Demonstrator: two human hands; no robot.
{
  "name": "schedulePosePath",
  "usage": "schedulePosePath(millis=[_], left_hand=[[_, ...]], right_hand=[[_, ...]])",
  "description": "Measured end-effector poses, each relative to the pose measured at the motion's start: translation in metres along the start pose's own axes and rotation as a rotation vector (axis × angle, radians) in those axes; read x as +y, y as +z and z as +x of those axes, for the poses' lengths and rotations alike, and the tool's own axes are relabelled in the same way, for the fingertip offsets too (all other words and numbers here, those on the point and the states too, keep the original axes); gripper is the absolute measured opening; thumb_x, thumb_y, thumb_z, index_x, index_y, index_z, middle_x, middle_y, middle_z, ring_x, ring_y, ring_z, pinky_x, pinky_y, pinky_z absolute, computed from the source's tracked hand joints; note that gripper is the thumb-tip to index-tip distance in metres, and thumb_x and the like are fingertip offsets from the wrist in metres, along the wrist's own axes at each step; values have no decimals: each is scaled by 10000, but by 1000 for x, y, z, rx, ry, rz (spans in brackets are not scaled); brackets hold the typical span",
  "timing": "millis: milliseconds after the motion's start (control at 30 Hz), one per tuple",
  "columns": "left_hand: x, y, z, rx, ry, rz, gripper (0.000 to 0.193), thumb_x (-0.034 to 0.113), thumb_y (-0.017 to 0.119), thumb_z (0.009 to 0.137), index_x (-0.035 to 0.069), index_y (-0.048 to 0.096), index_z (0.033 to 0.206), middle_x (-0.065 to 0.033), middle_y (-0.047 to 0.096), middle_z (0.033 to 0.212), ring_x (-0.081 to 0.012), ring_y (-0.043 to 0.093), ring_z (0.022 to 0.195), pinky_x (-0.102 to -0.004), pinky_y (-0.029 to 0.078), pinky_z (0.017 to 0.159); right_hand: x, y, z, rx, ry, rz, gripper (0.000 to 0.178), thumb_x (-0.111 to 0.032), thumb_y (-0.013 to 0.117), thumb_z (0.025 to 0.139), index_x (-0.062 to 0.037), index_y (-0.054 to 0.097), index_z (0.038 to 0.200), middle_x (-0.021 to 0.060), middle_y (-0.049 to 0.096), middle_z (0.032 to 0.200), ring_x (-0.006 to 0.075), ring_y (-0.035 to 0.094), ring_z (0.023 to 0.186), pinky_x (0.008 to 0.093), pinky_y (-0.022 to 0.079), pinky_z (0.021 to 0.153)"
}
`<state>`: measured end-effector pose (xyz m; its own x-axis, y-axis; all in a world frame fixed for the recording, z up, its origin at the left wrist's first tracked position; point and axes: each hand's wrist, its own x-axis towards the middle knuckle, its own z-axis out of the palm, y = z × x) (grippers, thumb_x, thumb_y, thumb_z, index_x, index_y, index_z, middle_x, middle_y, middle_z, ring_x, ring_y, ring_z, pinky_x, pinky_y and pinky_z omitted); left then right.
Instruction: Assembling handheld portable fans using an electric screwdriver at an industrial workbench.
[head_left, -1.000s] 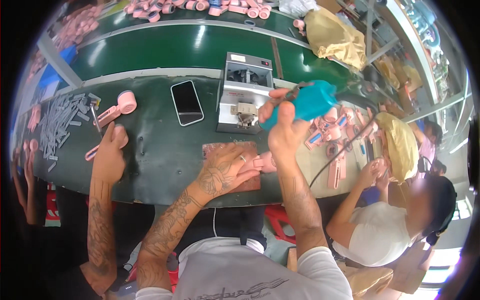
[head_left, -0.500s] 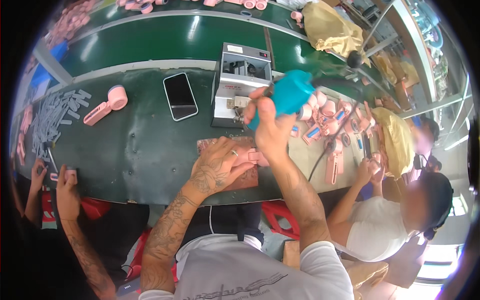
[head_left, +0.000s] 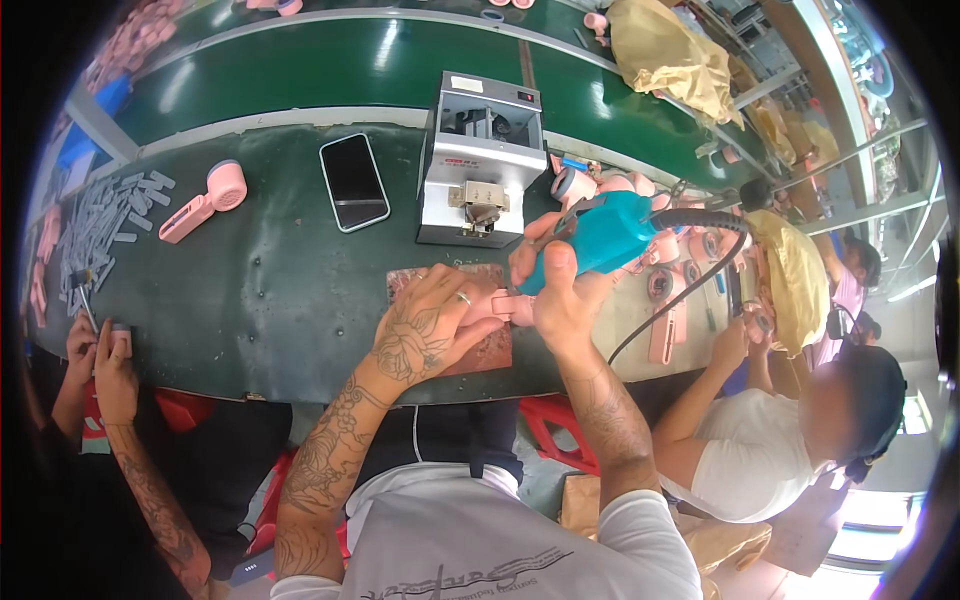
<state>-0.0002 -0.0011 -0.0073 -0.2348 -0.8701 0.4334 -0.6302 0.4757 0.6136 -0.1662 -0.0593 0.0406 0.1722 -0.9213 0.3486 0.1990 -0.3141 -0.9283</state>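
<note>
Dark green bench (head_left: 300, 310), phone (head_left: 353, 183), grey machine (head_left: 472, 163), reddish mat (head_left: 488, 358), grey strips (head_left: 103, 222)

There is one teal tool (head_left: 608, 235) — plus one phone (head_left: 353, 183) and one silver machine (head_left: 478, 172).

Right of centre in the frame, the corded power tool (head_left: 600, 238) is teal, its cable (head_left: 722, 262) black. At the centre, the handheld casing (head_left: 518, 308) is pale pink, over a speckled reddish mat (head_left: 485, 360). Dark floral linework patterns the left hand (head_left: 425, 315). The desk (head_left: 300, 330) is dark green; upper centre, the boxy machine (head_left: 430, 215) is silver-grey, and the phone (head_left: 353, 180) shows a black screen within a pale mint rim.
</note>
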Motion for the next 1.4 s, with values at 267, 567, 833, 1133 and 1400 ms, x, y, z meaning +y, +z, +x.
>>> schedulePosePath(millis=[267,567,833,1133,1400], left_hand=[[4,-1,2,-9,10,38,385,302,793,842,-5,660,1031,-160,645,1076,-361,604,973,-464,496,834],[1,-1,2,-41,23,71,362,321,750,867,-10,657,979,-160,602,1120,-349,585,991,-457,489,847],[-3,-7,-3,-39,43,24,300,264,688,868,-17,669,971,-170,581,1093,-366,580,991,-486,483,875],[0,-4,-3,-19,19,33,296,262,670,868,-5,664,998,-162,578,1082,-364,580,1000,-485,481,905],[6,-8,3,-60,-11,58,310,267,654,878,18,664,1062,-153,573,1090,-349,572,1039,-505,477,932]], right_hand=[[7,1,0,2,-61,-114,478,-462,625,1012,4,519,995,75,550,710,183,563,627,323,468,578],[1,3,8,26,78,-183,477,-452,618,1017,17,537,1032,63,551,701,176,568,628,311,462,575],[18,35,59,27,-222,-53,313,-298,622,1033,11,588,1064,20,603,710,102,552,635,257,439,610],[22,40,61,-22,-166,-111,332,-322,626,1033,-4,538,1004,48,577,708,141,571,608,287,470,564],[-4,28,39,1,-150,-33,510,-467,661,984,21,556,1086,66,555,714,173,567,608,302,468,560]])
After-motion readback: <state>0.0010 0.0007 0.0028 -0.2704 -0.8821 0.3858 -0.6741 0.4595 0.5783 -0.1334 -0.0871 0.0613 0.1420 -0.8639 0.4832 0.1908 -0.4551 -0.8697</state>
